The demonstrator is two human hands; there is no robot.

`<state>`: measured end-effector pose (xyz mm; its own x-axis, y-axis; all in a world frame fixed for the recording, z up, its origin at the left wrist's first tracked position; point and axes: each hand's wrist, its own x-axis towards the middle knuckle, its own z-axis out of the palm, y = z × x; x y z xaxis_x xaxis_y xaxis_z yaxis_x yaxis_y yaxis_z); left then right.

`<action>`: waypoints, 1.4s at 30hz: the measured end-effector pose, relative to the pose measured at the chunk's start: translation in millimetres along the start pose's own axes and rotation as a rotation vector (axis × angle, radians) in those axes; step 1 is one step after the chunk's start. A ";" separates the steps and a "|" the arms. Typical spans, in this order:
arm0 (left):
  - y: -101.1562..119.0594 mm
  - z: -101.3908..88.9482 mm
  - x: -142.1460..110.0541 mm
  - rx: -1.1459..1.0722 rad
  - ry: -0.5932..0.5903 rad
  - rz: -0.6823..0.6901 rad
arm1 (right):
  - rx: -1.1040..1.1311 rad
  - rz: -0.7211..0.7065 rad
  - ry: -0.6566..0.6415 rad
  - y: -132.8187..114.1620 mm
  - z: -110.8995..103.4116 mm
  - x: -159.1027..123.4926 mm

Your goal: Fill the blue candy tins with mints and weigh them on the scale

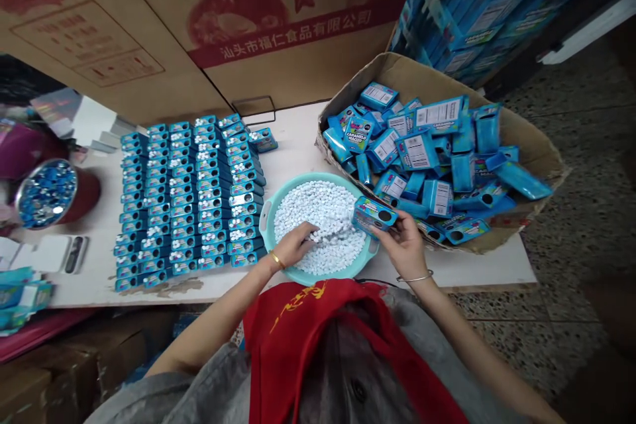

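Note:
A turquoise basin [268, 228] in front of me is filled with small white round candies [313, 202]. My left hand [295, 244] is in the basin's left side, its fingers curled in on some of the candies and the fingertips partly hidden among them. My right hand [405, 245] grips a small blue candy box [373, 213] over the basin's right rim. A dark round hole shows in the side of that box. It is tilted, with its left end above the candies.
Left of the basin stand rows of blue boxes [183, 205], many with white candies at their holes. A cut-open carton [527, 136] of loose blue boxes sits at right. Large cardboard boxes [298, 33] rise behind. A container of shiny blue pieces [50, 192] is at far left.

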<state>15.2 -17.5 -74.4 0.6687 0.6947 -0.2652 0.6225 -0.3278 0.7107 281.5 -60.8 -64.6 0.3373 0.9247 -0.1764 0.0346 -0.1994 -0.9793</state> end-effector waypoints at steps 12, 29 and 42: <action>91.8 -102.9 6.3 0.394 -0.151 0.012 | -0.592 -0.491 -0.215 -0.1 32.3 -1.0; 8.5 -80.2 29.7 0.742 0.048 -0.312 | -0.498 -0.348 -0.173 13.2 27.7 0.9; -15.0 44.6 39.1 0.306 -0.047 -0.105 | -0.406 -0.230 -0.058 3.9 8.6 3.2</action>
<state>50.2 -14.0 -124.5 0.6080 0.7067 -0.3618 0.7776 -0.4382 0.4509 274.6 -55.8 -69.9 0.2253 0.9740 0.0241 0.4717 -0.0874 -0.8774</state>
